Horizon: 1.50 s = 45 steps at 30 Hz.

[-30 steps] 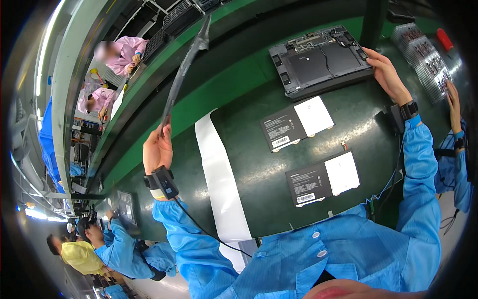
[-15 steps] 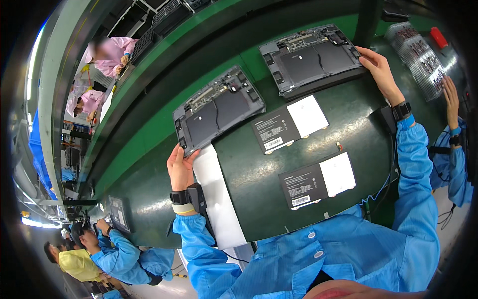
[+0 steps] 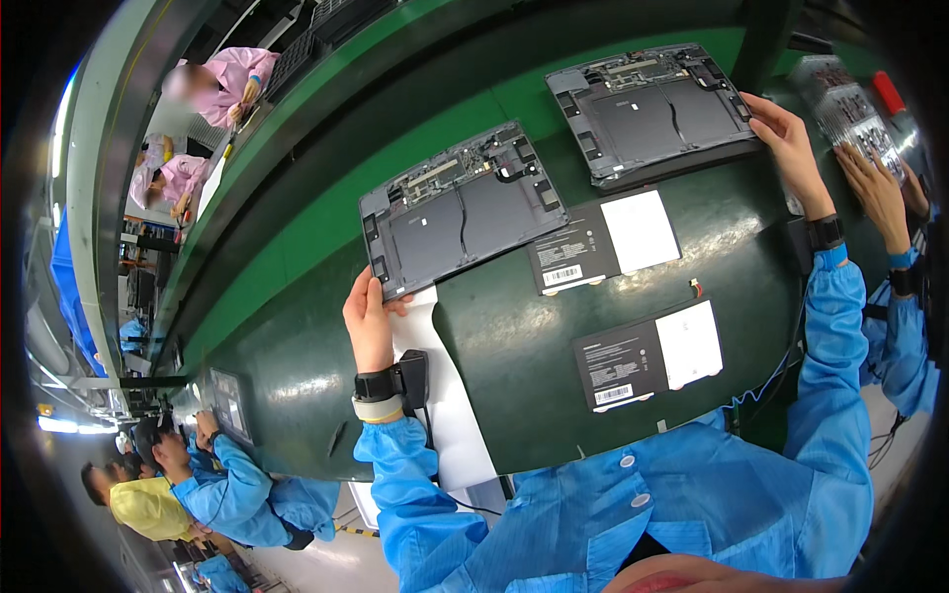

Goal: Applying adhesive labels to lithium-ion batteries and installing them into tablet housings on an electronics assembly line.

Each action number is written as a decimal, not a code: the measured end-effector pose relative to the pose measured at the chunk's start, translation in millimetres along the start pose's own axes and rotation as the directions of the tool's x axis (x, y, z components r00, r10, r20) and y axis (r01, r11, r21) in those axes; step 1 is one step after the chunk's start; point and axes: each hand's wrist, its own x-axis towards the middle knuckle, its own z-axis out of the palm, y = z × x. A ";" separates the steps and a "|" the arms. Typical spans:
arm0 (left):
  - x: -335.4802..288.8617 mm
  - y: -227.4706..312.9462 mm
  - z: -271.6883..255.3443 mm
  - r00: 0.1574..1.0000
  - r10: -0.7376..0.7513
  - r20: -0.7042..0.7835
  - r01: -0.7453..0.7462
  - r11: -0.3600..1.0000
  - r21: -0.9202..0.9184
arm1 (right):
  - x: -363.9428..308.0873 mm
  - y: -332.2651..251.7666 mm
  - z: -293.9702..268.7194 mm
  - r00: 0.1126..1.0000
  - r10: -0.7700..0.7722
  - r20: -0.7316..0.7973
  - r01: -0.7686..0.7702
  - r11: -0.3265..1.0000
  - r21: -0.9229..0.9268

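"Starting at the left hand (image 3: 370, 318), what is being gripped?"

"The near left corner of an opened laptop base (image 3: 499, 210) is pinched between the fingers. It is held at a slant over the green table (image 3: 524, 405), and part of the upper battery (image 3: 608, 240) is hidden by it."

"And at the right hand (image 3: 794, 156)?"

"The right edge of a second laptop base (image 3: 638, 121), set beyond the batteries, is touched. How tightly those fingers are closed cannot be told."

"How should the first one be expected to handle?"

"As a thin, stiff panel, probably fairly light, though awkward by one corner; its smooth rim might slip. The bare circuit board (image 3: 487, 158) and black cable (image 3: 463, 219) are judged fragile, so the rim is best grasped at two opposite edges."

"What else is laid nearby?"

"A lower battery (image 3: 650, 358), and a white sheet (image 3: 445, 405) beside the left wrist."
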 end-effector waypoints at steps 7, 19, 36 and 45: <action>-5.7 -4.8 1.5 0.894 0.445 -0.042 -0.284 0.638 0.716 | 0.4 -6.1 -1.4 1.000 -0.029 0.009 0.029 0.999 -0.020; -11.5 3.2 -5.4 0.975 0.197 -0.108 -0.092 0.789 0.608 | -47.6 -107.8 71.1 0.905 -0.247 0.346 0.343 0.906 -0.250; -45.5 73.1 39.7 0.886 0.433 0.167 -0.372 0.446 0.814 | -80.9 -120.2 90.2 0.815 -0.118 0.567 0.411 0.808 -0.422; -40.6 93.0 214.5 0.488 0.395 0.778 -0.862 0.356 0.360 | -85.6 -123.0 83.4 0.813 -0.122 0.569 0.388 0.843 -0.373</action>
